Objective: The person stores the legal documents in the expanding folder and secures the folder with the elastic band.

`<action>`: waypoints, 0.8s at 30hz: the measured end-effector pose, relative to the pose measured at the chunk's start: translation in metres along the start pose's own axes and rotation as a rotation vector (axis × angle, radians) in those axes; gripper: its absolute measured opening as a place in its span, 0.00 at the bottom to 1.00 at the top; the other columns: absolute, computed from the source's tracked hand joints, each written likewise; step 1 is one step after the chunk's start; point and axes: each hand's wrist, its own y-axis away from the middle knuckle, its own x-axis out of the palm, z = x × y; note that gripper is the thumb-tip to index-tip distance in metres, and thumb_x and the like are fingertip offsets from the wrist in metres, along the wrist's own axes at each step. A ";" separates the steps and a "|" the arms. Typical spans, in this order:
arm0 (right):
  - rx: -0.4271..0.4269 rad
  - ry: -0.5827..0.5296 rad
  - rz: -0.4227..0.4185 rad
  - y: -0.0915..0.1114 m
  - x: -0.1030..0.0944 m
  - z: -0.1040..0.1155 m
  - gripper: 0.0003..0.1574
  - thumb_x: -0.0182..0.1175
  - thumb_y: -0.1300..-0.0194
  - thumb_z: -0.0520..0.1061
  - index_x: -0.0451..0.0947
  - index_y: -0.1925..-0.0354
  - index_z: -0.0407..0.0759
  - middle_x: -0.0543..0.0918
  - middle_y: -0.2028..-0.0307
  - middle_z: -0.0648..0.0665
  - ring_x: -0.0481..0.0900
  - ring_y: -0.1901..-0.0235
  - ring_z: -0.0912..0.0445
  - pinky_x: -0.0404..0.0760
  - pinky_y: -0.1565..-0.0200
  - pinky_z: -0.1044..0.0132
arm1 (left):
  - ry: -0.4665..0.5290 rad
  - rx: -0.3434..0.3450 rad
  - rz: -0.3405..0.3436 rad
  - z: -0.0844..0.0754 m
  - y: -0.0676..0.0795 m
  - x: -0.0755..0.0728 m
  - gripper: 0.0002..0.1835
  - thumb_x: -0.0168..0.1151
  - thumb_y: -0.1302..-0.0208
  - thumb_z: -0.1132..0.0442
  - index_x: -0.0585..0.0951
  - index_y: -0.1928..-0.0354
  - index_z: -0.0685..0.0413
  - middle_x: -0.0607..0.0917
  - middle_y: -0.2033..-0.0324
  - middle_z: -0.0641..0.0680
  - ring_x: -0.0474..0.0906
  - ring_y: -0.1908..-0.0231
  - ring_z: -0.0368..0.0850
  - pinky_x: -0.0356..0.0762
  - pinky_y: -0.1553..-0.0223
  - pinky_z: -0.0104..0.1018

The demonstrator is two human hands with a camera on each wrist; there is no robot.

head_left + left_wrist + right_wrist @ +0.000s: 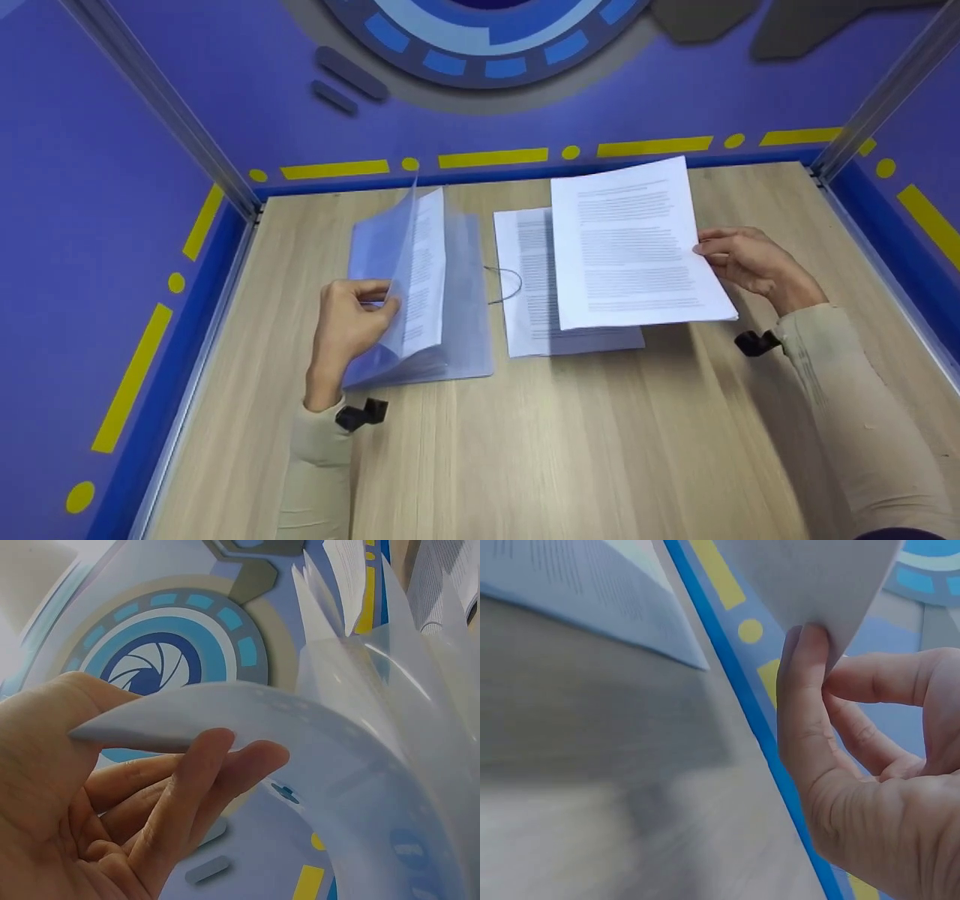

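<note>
A translucent plastic folder (469, 315) lies partly opened on the left of the table, with printed sheets (427, 277) standing among its clear leaves. My left hand (345, 322) pinches a raised clear plastic leaf (300, 712) between thumb and fingers, and it bends in a curve in the left wrist view. On the right, my right hand (757, 262) grips the right edge of a few printed sheets (630, 255), held tilted above the table. The thumb and fingertips meet at the paper edge (810, 585) in the right wrist view. Beneath, another printed sheet (529, 315) lies partly covered.
A thin dark loop (517, 281) sticks out from the folder's right side over the lower sheet. Blue panels with yellow marks (493, 157) wall in the wooden table (510, 450) at the back and sides. Black wrist mounts (362, 414) sit on both sleeves.
</note>
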 end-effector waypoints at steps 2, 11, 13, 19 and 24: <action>-0.014 -0.001 0.008 -0.001 0.004 0.000 0.15 0.64 0.25 0.35 0.79 0.42 0.36 0.91 0.56 0.44 0.92 0.57 0.53 0.91 0.56 0.62 | -0.001 0.003 0.001 -0.001 0.000 0.000 0.13 0.72 0.40 0.71 0.91 0.54 0.69 0.92 0.58 0.67 0.93 0.59 0.60 0.92 0.58 0.48; -0.038 0.013 0.018 -0.007 0.028 -0.001 0.17 0.63 0.25 0.34 0.75 0.41 0.31 0.91 0.57 0.43 0.92 0.58 0.53 0.91 0.57 0.63 | -0.004 -0.003 0.000 -0.001 0.001 0.000 0.12 0.72 0.40 0.71 0.92 0.54 0.68 0.93 0.59 0.66 0.93 0.60 0.59 0.92 0.59 0.46; -0.046 0.017 0.029 -0.008 0.034 -0.001 0.15 0.63 0.25 0.33 0.77 0.43 0.32 0.91 0.57 0.43 0.92 0.58 0.53 0.91 0.57 0.64 | -0.004 -0.003 0.002 -0.001 0.000 0.000 0.12 0.72 0.40 0.71 0.92 0.55 0.68 0.93 0.59 0.66 0.93 0.60 0.58 0.92 0.59 0.45; -0.077 0.026 0.060 -0.015 0.052 0.000 0.12 0.62 0.25 0.33 0.79 0.45 0.32 0.90 0.57 0.43 0.92 0.59 0.53 0.91 0.57 0.64 | -0.005 0.003 -0.001 -0.002 0.000 -0.001 0.13 0.72 0.41 0.71 0.92 0.54 0.68 0.93 0.59 0.66 0.93 0.60 0.59 0.92 0.58 0.47; -0.074 0.032 0.048 -0.019 0.064 0.002 0.12 0.63 0.25 0.33 0.78 0.46 0.30 0.90 0.57 0.43 0.91 0.60 0.53 0.90 0.57 0.64 | 0.004 0.001 -0.007 -0.002 0.000 -0.001 0.13 0.72 0.41 0.71 0.92 0.54 0.68 0.93 0.59 0.66 0.93 0.60 0.59 0.92 0.58 0.47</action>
